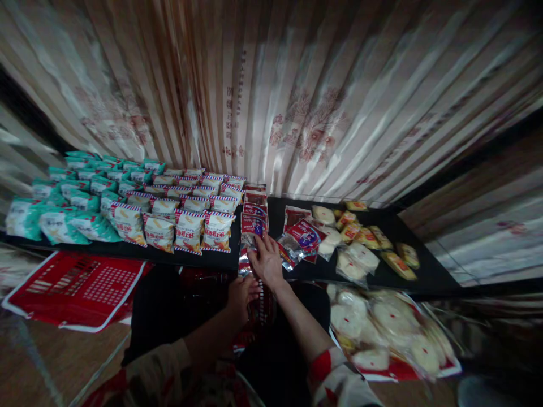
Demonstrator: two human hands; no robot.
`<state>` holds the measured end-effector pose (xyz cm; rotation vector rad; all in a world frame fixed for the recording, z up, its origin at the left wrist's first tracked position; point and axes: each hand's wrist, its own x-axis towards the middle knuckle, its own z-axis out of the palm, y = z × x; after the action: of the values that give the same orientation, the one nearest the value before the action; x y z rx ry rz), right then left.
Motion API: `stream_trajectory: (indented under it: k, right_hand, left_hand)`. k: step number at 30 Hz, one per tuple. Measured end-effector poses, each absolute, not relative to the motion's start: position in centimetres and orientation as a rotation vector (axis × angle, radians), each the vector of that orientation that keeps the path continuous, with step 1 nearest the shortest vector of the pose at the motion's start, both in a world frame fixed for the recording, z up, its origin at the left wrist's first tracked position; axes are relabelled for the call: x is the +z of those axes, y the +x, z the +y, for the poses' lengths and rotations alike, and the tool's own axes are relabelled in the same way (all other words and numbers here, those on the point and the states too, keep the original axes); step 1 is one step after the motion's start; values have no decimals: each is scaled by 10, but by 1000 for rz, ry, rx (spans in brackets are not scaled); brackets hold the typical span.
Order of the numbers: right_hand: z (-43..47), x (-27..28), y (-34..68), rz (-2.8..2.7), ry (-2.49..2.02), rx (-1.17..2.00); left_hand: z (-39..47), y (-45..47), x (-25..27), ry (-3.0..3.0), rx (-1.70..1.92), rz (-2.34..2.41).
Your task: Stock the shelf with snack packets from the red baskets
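Note:
My right hand (268, 261) reaches over the front of a column of red and silver snack packets (253, 225), fingers stretched out and touching the nearest one. Just below it, at the front edge of the black table (214, 260), is my left hand (242, 297). Its fingers are loosely bent, slightly apart and pointing right, with no held thing visible. The silver lower end of a packet (245, 264) shows between the hands. To the right lies a loose pile of similar red and silver packets (302, 236).
White shrimp-snack bags (189, 230) and teal bags (61, 225) stand in rows on the left. Round white packs (357, 261) and yellow packs (399, 265) lie on the right. Below are a red printed bag (80, 288) and a heap of white packs (392, 316). A curtain (271, 102) hangs behind.

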<state>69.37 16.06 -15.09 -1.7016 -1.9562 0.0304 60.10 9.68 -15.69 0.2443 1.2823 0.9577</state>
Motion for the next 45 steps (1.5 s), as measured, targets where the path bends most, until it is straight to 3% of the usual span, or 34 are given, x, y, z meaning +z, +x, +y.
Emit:
stream_trajectory:
  k: [45]
  right_hand:
    - [157,-153,693,-2031,-1655,161]
  left_hand:
    - [92,603,-151,165,998,1302]
